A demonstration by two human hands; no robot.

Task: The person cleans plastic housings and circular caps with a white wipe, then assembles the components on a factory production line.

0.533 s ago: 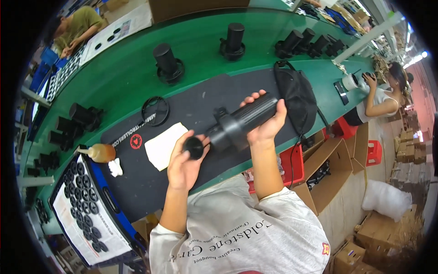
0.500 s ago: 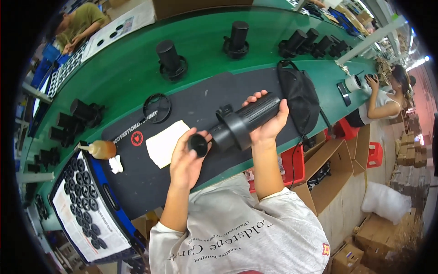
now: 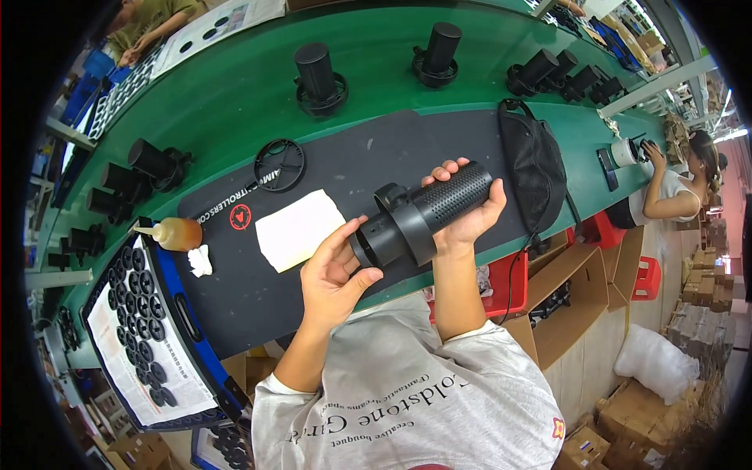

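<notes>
At the far left a blue tray (image 3: 205,354) lined with printed paper is holding rows of small black round caps (image 3: 139,309), kept within the left hand's reach, probably as parts stock. Just above it a squat amber squeeze bottle (image 3: 178,233) is lying beside a crumpled white wipe (image 3: 200,261) at the edge of the black work mat (image 3: 360,157), which is carrying a small red round emblem and a line of white lettering. A blank white rectangular sheet (image 3: 300,229) is resting flat on the mat, with a black spoked ring (image 3: 280,164) lying apart above it. The left hand (image 3: 333,274) is closing its thumb and fingers on the near end of the black cylindrical unit (image 3: 427,213), apparently working at that end face. The right hand (image 3: 470,211) is wrapping around the perforated far half, holding the unit tilted in the air above the mat, likely so the end is facing the left hand. To the right a black mesh pouch (image 3: 536,160) is lying on the mat. Further right, below the bench edge, an open brown carton (image 3: 583,301) and red bins (image 3: 509,290) are standing.
</notes>
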